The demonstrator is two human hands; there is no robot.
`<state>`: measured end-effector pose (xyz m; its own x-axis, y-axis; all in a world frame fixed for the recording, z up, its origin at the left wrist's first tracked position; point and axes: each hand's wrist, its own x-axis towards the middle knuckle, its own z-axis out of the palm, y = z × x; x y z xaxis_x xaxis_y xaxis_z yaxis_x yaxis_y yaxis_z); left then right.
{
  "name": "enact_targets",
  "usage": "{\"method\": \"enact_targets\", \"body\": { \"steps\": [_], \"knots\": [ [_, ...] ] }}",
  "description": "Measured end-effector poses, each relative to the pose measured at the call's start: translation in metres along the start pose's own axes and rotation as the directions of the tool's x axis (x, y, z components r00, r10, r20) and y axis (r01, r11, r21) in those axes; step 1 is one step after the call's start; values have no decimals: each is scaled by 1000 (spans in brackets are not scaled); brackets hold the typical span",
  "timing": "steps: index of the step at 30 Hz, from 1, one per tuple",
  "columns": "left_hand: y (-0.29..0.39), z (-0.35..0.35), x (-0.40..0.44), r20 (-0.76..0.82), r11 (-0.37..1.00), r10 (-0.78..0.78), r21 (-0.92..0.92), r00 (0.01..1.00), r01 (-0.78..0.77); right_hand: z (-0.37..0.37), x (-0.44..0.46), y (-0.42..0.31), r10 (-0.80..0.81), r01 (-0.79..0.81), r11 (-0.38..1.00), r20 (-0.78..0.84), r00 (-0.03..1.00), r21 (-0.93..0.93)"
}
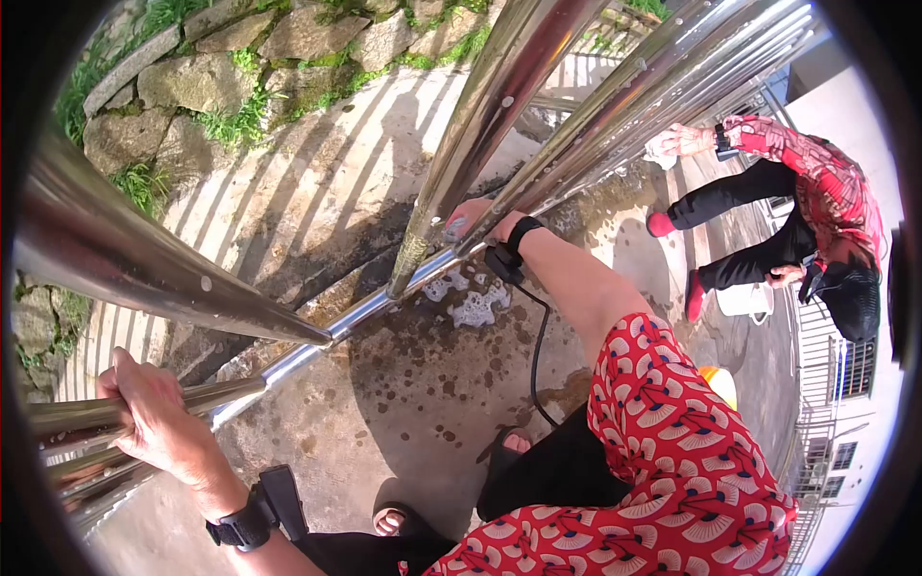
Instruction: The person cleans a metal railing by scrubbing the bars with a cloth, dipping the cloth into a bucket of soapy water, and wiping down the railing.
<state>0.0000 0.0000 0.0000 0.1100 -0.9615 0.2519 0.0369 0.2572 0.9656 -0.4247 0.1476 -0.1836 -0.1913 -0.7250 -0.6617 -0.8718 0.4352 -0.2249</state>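
My left hand (pixel 158 418) is wrapped around a shiny metal railing bar (pixel 226 394) at the lower left, thumb pointing up. Low on the railing, my right hand (pixel 480 223) reaches between two upright posts, close to the bottom rail (pixel 418 276). Its fingers are curled and partly hidden by a post (pixel 471 115). Something small and pale shows at its fingertips, too little to name. Water drops speckle the metal. White suds (pixel 478 305) lie on the wet concrete just below the right hand.
Another person in a red patterned top (pixel 845 197) bends at the right, one hand (pixel 687 140) at the railing with a white cloth (pixel 661 151). A white bucket (pixel 744 300) stands by that person. Beyond the railing rises a stone wall (pixel 197 82) with grass.
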Motion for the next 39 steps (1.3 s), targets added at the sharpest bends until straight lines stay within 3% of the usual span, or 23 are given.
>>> {"method": "enact_targets", "body": {
  "steps": [2,3,5,6,7,8,9,11,14,17,20,22,23,25,26,31,34,37,39],
  "knots": [
    [-4,-3,2,-12,999,-20,40,1000,20,19,-17,-10,-166,300,847,-319,933,438],
    [4,6,2,-17,1000,-24,2,1000,24,20,-21,10,-245,439,814,-461,853,380],
    [-2,5,4,-42,998,27,54,999,-24,23,-37,1,-336,309,937,-655,677,-162],
    [-3,0,3,-18,998,10,56,1000,-9,34,-27,13,-235,162,971,-604,762,-174],
    [-7,-3,2,-28,1000,3,23,1000,-2,24,-35,-2,-12,-192,893,-447,894,-407],
    [-15,-4,2,-32,999,22,35,999,-21,12,-53,-13,57,-292,753,-384,922,-590],
    [-22,-4,4,-37,998,49,37,998,-48,0,-68,-22,149,-368,565,-348,926,-738],
    [-32,-9,10,17,990,90,107,996,-91,-19,-85,-48,223,-402,506,-334,916,-764],
    [-22,-1,12,62,945,277,162,959,-284,-51,-124,-90,361,-485,415,-350,865,-770],
    [-8,2,14,82,969,215,108,973,-223,-97,-173,-106,326,-608,358,-516,793,-709],
    [-8,-2,12,71,966,236,96,969,-242,-131,-213,-104,245,-623,240,-574,781,-745],
    [2,-5,10,127,985,152,63,980,-161,-165,-227,-92,165,-719,239,-703,692,-652],
    [0,-6,10,130,986,149,58,980,-158,-185,-248,-99,182,-740,146,-717,672,-657],
    [-8,-6,13,142,987,141,60,980,-151,-230,-284,-109,140,-797,121,-784,604,-592],
    [-11,-6,13,146,987,140,57,979,-150,-252,-303,-103,-10,-831,79,-834,552,-551],
    [-24,-4,15,138,998,68,-26,988,-65,-343,-388,-142,-116,-921,-86,-914,388,-380],
    [-10,-4,11,149,999,42,-30,988,-38,-343,-385,-145,-9,-928,-26,-928,373,-372],
    [-18,-7,14,164,996,87,-33,983,-83,-299,-352,-132,58,-831,143,-834,549,-537],
    [-23,-7,16,177,993,118,-44,977,-112,-246,-311,-117,29,-819,152,-826,563,-553]
  ]
}}
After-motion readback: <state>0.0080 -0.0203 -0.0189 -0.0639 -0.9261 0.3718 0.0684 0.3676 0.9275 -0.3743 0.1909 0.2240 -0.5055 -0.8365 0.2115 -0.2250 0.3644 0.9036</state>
